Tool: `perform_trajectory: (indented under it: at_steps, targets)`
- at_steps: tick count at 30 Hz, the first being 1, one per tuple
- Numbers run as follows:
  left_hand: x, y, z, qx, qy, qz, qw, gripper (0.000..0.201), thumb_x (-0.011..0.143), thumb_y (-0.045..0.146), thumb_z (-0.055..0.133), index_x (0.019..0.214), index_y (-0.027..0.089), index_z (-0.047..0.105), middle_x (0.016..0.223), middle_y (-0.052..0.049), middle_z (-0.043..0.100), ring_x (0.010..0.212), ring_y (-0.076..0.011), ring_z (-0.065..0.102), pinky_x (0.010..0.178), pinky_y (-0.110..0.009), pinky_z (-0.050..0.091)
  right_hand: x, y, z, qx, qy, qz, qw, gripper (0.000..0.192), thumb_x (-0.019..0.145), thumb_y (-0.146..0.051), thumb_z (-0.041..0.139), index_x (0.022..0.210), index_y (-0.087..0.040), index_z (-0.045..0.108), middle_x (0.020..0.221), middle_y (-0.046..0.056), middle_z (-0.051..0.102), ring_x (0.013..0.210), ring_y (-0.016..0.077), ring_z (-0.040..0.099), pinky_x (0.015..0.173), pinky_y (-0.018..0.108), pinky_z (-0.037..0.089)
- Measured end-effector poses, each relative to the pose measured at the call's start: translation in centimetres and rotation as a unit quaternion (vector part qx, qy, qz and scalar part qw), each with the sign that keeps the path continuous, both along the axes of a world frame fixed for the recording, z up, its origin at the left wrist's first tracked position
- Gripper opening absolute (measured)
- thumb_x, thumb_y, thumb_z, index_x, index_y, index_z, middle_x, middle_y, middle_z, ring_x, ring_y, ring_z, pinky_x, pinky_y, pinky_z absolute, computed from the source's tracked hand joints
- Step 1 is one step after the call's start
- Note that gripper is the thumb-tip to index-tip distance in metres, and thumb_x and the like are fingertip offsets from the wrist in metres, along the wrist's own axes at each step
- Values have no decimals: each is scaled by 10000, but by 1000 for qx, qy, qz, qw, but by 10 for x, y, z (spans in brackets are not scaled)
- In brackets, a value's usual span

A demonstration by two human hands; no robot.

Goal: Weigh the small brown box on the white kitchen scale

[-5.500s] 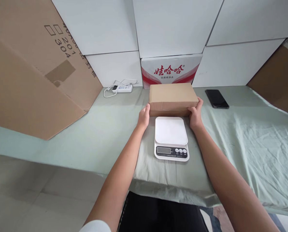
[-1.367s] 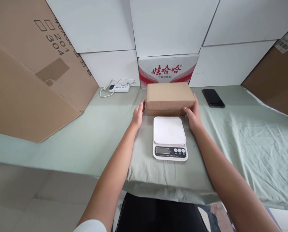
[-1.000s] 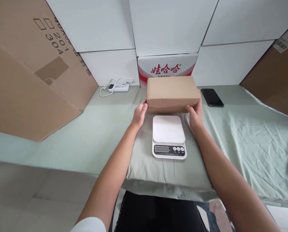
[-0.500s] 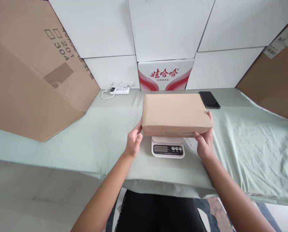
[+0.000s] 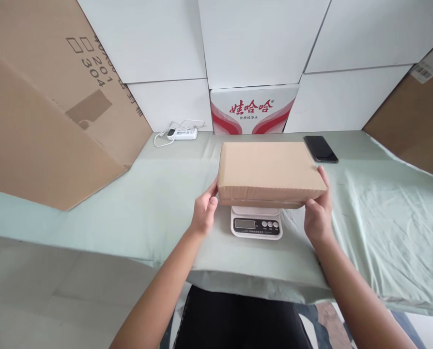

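A closed brown cardboard box (image 5: 269, 167) is between my hands, over a white digital kitchen scale (image 5: 256, 233). My left hand (image 5: 204, 212) grips the box's left end, its thumb at the near corner and its fingers partly behind the end. At the right end, my right hand (image 5: 318, 215) has its thumb on the near lower edge and fingers along the side. The scale's display and three round buttons face me; most of its platform is hidden under the box. Whether the box rests on the platform or hovers just above it, I cannot tell.
A black phone (image 5: 321, 149) lies behind the box to the right. A white power strip (image 5: 182, 133) with a cable lies at the back left. A printed red-and-white carton (image 5: 253, 109) stands behind. Large cardboard sheets (image 5: 56, 106) flank the cloth-covered table (image 5: 158, 194).
The whole view has shifted slightly, so the box, scale and hands appear a little further right. Both hands keep their hold on the box, which stays over the scale.
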State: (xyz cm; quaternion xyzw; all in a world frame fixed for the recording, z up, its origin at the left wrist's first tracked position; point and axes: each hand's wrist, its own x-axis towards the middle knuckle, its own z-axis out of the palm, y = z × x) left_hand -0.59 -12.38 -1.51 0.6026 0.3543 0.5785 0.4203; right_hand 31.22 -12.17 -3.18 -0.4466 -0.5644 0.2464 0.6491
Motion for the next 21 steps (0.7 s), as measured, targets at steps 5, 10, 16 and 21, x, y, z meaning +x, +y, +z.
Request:
perform_trajectory:
  at_steps: [5,10,16,21]
  targets:
    - [-1,12,23,18,-66,22,997,692,1067,763,525,1452,246,778,1579,-136,757,1563,-377,652,1300,-527,541,-9,11,37,22,34,38,998,919,897,-598,778,1736,-426,445,1836,2,476,1754,391,379,1489,691,206]
    - [4,76,45,52,-53,52,996,800,967,903,557,1421,282,774,1526,-116,785,1610,-382,601,1296,-504,533,-16,74,71,122,-22,67,990,1017,873,-654,774,1772,-433,353,1887,-34,372,1799,365,279,1507,583,248]
    - [17,142,4,-17,-23,70,997,911,906,971,559,1452,263,731,1589,-139,737,1615,-377,587,1349,-519,465,-31,130,31,-9,-24,4,1000,1115,831,-706,699,1789,-312,285,1897,45,350,1814,371,211,1518,592,136]
    - [14,145,-13,-50,-22,61,997,881,927,948,573,1442,254,741,1594,-133,735,1619,-369,582,1373,-533,435,-26,139,7,-44,-30,10,999,1059,840,-707,715,1757,-327,345,1885,45,382,1793,341,278,1514,564,169]
